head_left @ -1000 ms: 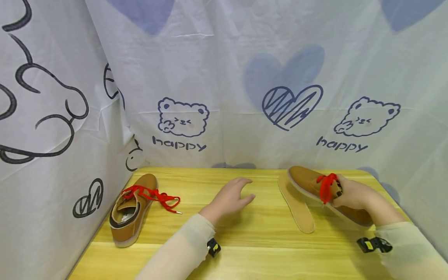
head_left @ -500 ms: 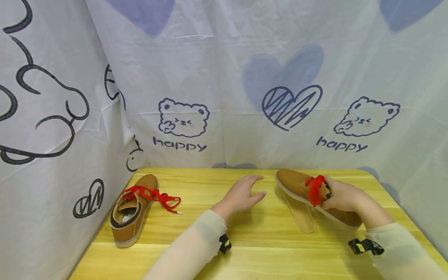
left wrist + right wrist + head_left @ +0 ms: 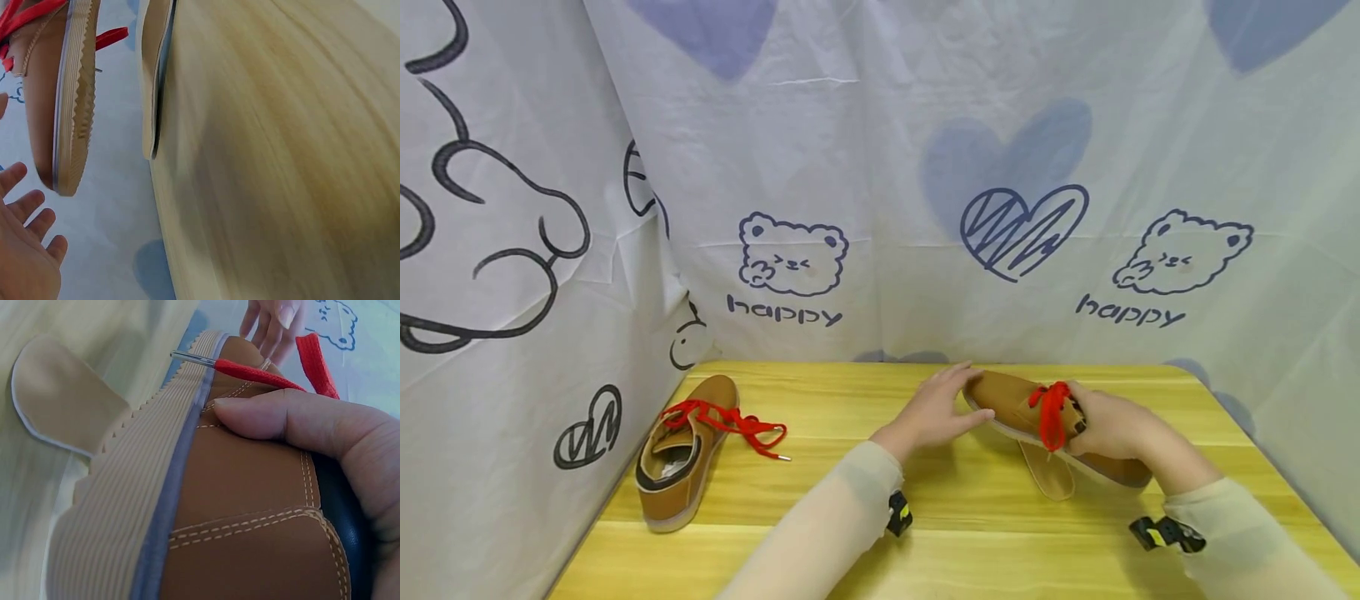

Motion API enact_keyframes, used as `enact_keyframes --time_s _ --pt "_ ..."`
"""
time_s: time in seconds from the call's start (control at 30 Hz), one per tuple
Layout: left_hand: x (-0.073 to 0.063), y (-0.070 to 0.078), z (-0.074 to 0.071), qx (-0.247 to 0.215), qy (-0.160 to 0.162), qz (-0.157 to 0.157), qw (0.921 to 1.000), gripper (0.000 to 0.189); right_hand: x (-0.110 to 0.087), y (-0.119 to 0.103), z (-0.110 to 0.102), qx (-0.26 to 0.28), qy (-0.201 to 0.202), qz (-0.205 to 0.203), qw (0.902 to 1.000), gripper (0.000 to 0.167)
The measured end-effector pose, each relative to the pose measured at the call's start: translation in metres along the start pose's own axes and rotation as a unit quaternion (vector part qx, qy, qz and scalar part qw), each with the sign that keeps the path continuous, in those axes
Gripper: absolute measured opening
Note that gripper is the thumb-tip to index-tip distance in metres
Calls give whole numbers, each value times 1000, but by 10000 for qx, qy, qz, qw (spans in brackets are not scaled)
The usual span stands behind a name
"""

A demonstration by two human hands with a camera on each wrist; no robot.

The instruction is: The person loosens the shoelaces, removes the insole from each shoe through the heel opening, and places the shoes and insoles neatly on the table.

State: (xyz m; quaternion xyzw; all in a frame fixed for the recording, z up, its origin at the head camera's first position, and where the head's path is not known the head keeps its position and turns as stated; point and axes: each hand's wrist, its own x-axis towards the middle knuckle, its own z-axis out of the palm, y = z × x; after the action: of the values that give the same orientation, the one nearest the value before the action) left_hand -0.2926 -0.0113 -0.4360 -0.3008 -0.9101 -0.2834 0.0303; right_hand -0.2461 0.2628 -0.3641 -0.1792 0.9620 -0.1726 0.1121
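My right hand [image 3: 1108,429] grips a brown shoe [image 3: 1003,396] with red laces [image 3: 1052,417] by its upper, around the ankle opening. In the right wrist view the thumb [image 3: 256,415] presses on the shoe's side. The shoe hangs over the table, toe to the left. My left hand [image 3: 932,412] is at the toe, thumb and fingers spread; in the left wrist view a gap shows between the fingers [image 3: 40,222] and the toe. A tan insole [image 3: 1048,477] lies on the table beneath the shoe, partly hidden by it.
A matching brown shoe [image 3: 718,392] stands upright on the left of the wooden table [image 3: 820,492], its red laces [image 3: 748,425] trailing right. A printed white cloth [image 3: 880,167] hangs behind the table and along its sides.
My right hand has carried the shoe leftward, over more of the insole. My left hand has moved right, up to the toe. The shoe on the left has stayed put.
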Motion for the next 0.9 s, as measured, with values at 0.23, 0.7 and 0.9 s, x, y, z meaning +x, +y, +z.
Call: enact_keyframes --time_s 0.23,0.7,0.9 --pt "5 -1 4 65 -220 78 9997 79 -1 -6 6 -59 -31 -121 9999 85" --pt "-1 -2 6 311 -570 114 9978 85 1 -15 12 -117 -138 -189 9997 91" --pt "-6 -6 5 506 -466 104 9976 82 4 -20 15 -119 -145 -379 9991 84"
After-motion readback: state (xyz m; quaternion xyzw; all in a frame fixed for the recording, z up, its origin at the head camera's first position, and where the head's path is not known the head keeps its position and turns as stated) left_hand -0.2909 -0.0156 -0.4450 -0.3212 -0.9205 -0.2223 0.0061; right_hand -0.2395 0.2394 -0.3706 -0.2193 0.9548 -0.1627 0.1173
